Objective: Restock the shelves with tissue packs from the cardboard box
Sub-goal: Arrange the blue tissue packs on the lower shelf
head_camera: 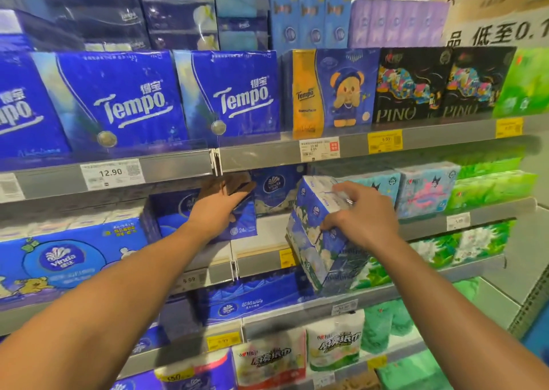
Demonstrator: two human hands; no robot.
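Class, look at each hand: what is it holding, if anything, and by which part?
The right hand grips a blue floral tissue pack by its upper end. The left hand rests on a shelved blue pack; a grip cannot be told.

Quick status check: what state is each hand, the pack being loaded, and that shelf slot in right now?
Right hand: gripping the tissue pack from above.
Tissue pack: tilted, in front of the shelf, not yet set down.
Left hand: reaching into the shelf, resting on a dark blue pack.
Shelf gap: open beside the dark blue pack.

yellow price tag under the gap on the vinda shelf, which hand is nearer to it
Right. The right hand holds a floral tissue pack just right of the yellow price tag; the left hand is farther up-left.
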